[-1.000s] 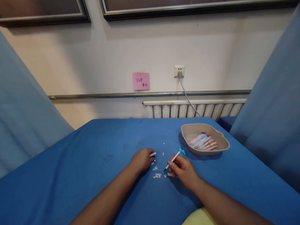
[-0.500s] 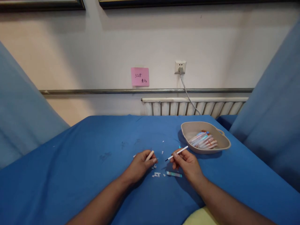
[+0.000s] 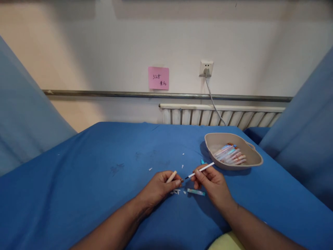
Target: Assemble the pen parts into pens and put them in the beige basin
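The left hand (image 3: 161, 184) grasps a pale beige cylindrical tube (image 3: 171, 176) that slants up past the thumb, and a small brownish item, too small to identify, shows at its fingertips. The right hand (image 3: 212, 181) pinches a slim white stick with a dark pointed tip (image 3: 201, 170) like a pen, that tip aimed toward the left fingertips and just beside them. Both hands are above a worktop covered in blue cloth (image 3: 85, 194). Near the right hand, on the cloth, lies a teal-ended, translucent patterned tube (image 3: 196, 192); small white plastic-looking pieces (image 3: 177, 191) are scattered around and beyond the left hand. A small turquoise object (image 3: 203, 161) is partly hidden behind the right hand. Farther back on the right stands a beige basin-shaped container with a loop handle (image 3: 251, 162), holding a bundle of pinkish, translucent pens (image 3: 230, 155).
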